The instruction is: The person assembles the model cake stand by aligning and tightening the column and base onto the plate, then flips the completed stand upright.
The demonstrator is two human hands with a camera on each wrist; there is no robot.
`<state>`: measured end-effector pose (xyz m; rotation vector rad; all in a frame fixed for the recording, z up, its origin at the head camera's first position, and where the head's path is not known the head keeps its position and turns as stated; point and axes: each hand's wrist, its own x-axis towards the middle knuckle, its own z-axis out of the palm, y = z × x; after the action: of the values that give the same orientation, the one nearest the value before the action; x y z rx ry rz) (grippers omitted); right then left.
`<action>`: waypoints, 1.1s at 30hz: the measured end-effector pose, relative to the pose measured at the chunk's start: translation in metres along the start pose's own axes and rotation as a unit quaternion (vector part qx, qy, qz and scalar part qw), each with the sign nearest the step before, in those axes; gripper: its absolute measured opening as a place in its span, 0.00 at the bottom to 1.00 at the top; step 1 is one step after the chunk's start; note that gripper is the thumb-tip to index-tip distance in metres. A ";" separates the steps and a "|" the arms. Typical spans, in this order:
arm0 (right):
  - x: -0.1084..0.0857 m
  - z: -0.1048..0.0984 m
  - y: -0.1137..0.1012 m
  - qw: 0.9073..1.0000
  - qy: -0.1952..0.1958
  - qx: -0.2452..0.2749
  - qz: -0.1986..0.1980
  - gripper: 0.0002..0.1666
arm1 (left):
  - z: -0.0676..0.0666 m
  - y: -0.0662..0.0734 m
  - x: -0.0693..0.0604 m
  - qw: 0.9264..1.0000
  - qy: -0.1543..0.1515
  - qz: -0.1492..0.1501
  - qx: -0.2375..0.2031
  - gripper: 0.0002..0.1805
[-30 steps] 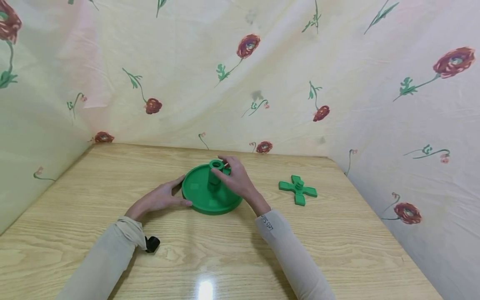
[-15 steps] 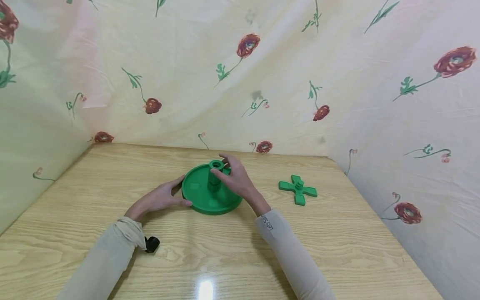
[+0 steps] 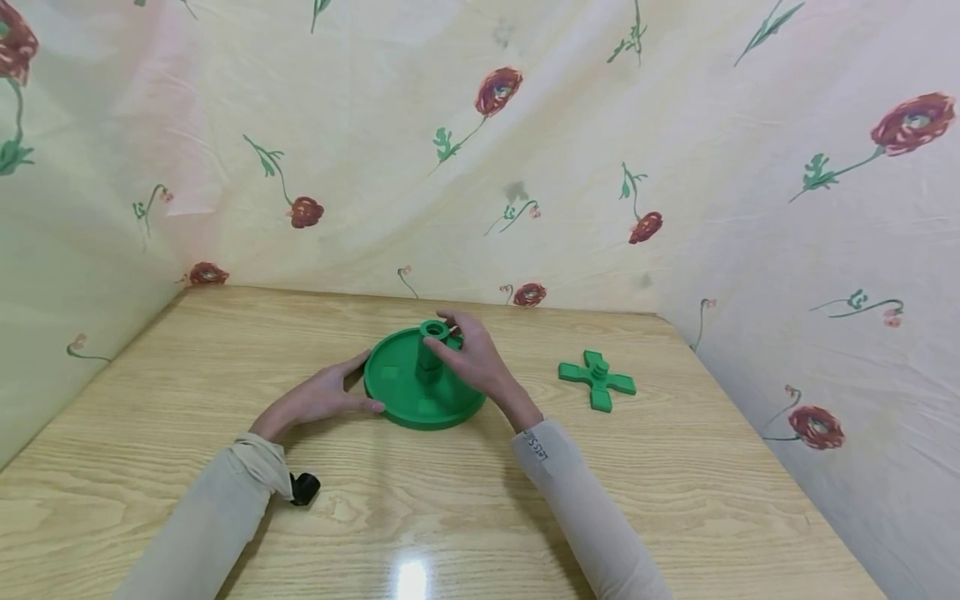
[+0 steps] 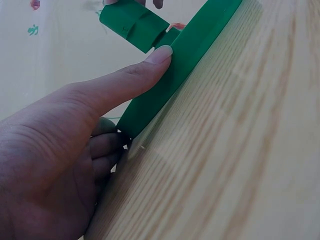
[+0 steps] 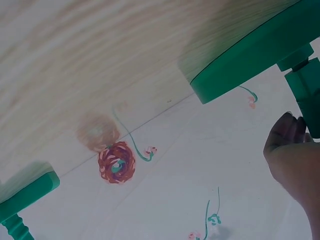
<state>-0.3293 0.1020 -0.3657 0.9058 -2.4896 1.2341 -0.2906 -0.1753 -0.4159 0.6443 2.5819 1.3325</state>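
A round green dish [image 3: 393, 396] with a raised rim lies on the table. Upright at its centre is a hollow green post [image 3: 429, 360], its open end on top. My left hand [image 3: 322, 395] holds the dish by its left edge; in the left wrist view the thumb [image 4: 159, 55] presses the rim. My right hand [image 3: 477, 360] grips the upper post between thumb and fingers. Seen from the right wrist, the post [image 5: 306, 95] sits on a narrower neck [image 5: 295, 59] rising from the dish. Some right fingertips are hidden behind the post.
On the wooden table [image 3: 465, 500], right of the dish, lies a green cross-shaped piece [image 3: 598, 382] with a threaded stud pointing up. A black object [image 3: 304, 489] is at the left cuff. Flowered cloth [image 3: 360, 167] rises behind the table and along its sides.
Almost nothing differs. Both hands keep their places on the dish and post, with only tiny shifts of the right fingers and a slight shift of the head view.
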 end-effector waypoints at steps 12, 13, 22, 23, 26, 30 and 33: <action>-0.001 -0.001 0.000 1.000 -0.003 -0.007 -0.009 0.29 | -0.001 0.000 0.000 1.000 0.000 0.000 0.001 0.61; -0.001 0.000 0.000 1.000 -0.002 -0.007 -0.007 0.29 | -0.001 0.000 0.000 1.000 0.000 -0.001 0.001 0.61; -0.001 0.000 -0.002 1.000 -0.001 0.000 0.009 0.29 | -0.001 -0.001 0.000 1.000 -0.001 0.001 -0.001 0.61; -0.002 -0.001 -0.002 1.000 -0.001 0.001 0.005 0.28 | -0.001 0.000 0.000 1.000 -0.001 0.001 0.000 0.61; -0.002 -0.002 -0.002 1.000 -0.001 0.005 -0.006 0.26 | -0.001 0.000 -0.001 1.000 -0.002 0.001 0.002 0.61; -0.002 -0.002 -0.002 1.000 -0.002 0.010 -0.002 0.25 | -0.001 0.001 -0.001 1.000 -0.003 0.001 0.000 0.61; -0.002 -0.001 -0.003 1.000 -0.003 0.011 0.011 0.29 | -0.001 0.001 -0.001 1.000 -0.003 0.000 0.001 0.61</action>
<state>-0.3260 0.1022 -0.3640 0.8899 -2.5017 1.2702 -0.2895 -0.1760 -0.4145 0.6483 2.5778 1.3268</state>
